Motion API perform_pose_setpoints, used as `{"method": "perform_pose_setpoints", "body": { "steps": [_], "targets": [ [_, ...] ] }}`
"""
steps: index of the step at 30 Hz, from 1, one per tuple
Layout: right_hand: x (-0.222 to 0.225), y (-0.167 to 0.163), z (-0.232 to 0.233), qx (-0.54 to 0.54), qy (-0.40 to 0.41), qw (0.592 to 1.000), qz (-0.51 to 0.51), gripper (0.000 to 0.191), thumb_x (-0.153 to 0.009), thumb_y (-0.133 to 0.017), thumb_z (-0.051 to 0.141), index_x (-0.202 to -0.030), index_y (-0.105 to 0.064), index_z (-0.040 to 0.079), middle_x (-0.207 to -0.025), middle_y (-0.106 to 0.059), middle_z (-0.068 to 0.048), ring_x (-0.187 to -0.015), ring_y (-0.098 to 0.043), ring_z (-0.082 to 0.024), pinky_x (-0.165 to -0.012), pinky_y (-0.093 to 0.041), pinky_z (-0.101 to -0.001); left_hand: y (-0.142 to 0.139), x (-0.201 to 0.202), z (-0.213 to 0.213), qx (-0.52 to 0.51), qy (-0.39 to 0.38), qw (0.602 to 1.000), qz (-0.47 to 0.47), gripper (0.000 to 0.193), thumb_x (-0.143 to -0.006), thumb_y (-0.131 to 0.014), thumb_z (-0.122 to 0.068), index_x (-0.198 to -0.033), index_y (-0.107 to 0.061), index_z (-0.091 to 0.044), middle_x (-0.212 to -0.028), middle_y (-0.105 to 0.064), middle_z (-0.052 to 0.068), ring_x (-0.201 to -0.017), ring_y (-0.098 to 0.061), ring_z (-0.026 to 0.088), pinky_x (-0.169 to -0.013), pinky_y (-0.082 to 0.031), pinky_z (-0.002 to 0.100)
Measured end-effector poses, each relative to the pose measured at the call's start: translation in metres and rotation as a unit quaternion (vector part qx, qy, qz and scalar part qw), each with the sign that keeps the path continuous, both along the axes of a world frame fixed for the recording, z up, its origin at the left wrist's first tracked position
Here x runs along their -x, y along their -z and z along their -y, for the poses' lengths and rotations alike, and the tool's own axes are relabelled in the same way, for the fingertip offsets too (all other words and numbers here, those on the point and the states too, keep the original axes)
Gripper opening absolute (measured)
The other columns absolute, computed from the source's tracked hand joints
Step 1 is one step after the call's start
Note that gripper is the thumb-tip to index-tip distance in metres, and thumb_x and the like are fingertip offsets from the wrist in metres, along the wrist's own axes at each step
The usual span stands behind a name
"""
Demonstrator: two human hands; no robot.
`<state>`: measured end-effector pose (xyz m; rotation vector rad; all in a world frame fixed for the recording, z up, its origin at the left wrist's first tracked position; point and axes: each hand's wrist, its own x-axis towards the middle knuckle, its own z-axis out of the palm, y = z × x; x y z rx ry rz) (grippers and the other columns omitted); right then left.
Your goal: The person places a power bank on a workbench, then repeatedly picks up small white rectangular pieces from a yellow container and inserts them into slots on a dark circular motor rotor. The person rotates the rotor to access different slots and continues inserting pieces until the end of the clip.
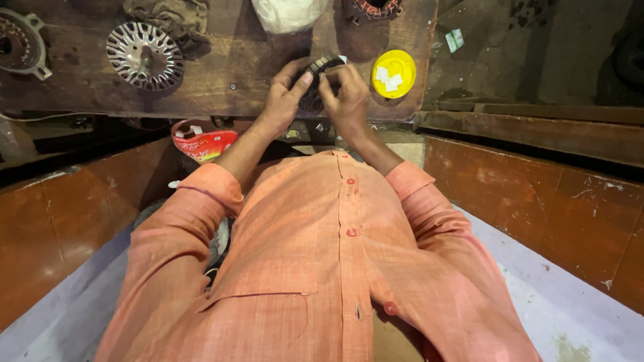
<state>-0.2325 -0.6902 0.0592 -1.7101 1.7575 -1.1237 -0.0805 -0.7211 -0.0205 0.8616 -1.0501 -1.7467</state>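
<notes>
Worn wooden desk [221, 87], dim workshop. Both hands grip a dark ring-shaped motor stator [320, 67] over the desk's near edge: left hand [285, 97] and right hand [347, 100] clasped around it, mostly hiding it. Yellow lid [394, 74] just right; finned metal rotor [145, 55] well left; white bag [288, 13] cut off at top.

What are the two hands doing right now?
Left hand: fingers closed on the dark slotted ring.
Right hand: fingers closed on the same ring.

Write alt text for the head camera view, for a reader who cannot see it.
Seen from above, a person in an orange shirt holds a dark ridged metal ring in the left hand and right hand over a worn wooden bench. A yellow lid with white scraps lies to the right, a slotted metal disc to the left.
</notes>
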Motion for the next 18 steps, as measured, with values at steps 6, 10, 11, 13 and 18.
{"method": "perform_pose_setpoints", "body": {
  "steps": [6, 10, 11, 13, 18],
  "targets": [
    [-0.001, -0.003, -0.006, 0.067, -0.028, 0.996, -0.047, 0.014, -0.093, -0.079, 0.007, -0.102, -0.070, 0.002, -0.101, -0.068, -0.012, -0.088, -0.069, -0.028, -0.075, -0.056, -0.0378, -0.006, -0.001, 0.001, -0.028, 0.010, 1.000, 0.003, 0.037, -0.108, -0.061, -0.020, -0.139, -0.058, 0.000, -0.126, -0.068, 0.007, -0.115, -0.063, 0.013, -0.103, -0.052, 0.029],
    [0.006, -0.004, -0.013, 0.107, -0.059, 0.989, -0.087, 0.023, -0.090, -0.079, 0.005, -0.112, -0.071, 0.001, -0.112, -0.066, -0.017, -0.099, -0.067, -0.032, -0.081, -0.056, -0.0387, -0.006, -0.001, 0.000, -0.019, 0.008, 1.000, -0.016, 0.036, -0.109, -0.060, -0.019, -0.139, -0.058, 0.000, -0.127, -0.067, 0.006, -0.117, -0.062, 0.013, -0.105, -0.051, 0.030],
    [0.005, -0.002, -0.012, 0.098, -0.059, 0.990, -0.087, 0.022, -0.091, -0.078, 0.004, -0.112, -0.071, 0.002, -0.112, -0.067, -0.016, -0.100, -0.067, -0.032, -0.083, -0.056, -0.0395, -0.006, -0.002, 0.000, -0.006, 0.004, 1.000, -0.017, 0.036, -0.109, -0.060, -0.019, -0.139, -0.058, 0.000, -0.128, -0.067, 0.006, -0.118, -0.062, 0.013, -0.106, -0.050, 0.030],
    [0.004, 0.003, -0.012, 0.072, -0.053, 0.992, -0.086, 0.019, -0.093, -0.077, 0.001, -0.111, -0.070, 0.003, -0.112, -0.069, -0.013, -0.101, -0.068, -0.032, -0.087, -0.056, -0.0411, -0.006, -0.002, 0.000, -0.003, 0.003, 1.000, -0.005, 0.035, -0.109, -0.060, -0.019, -0.138, -0.059, 0.000, -0.128, -0.068, 0.006, -0.118, -0.062, 0.013, -0.105, -0.050, 0.029],
    [0.011, 0.011, -0.009, 0.080, -0.041, 0.995, -0.045, 0.022, -0.093, -0.077, 0.003, -0.114, -0.070, 0.005, -0.110, -0.071, -0.013, -0.101, -0.070, -0.033, -0.087, -0.056, -0.0410, -0.005, 0.001, 0.001, -0.023, 0.019, 0.999, -0.012, 0.035, -0.109, -0.060, -0.020, -0.138, -0.059, -0.001, -0.126, -0.067, 0.006, -0.115, -0.062, 0.013, -0.104, -0.052, 0.030]
  ]
}}
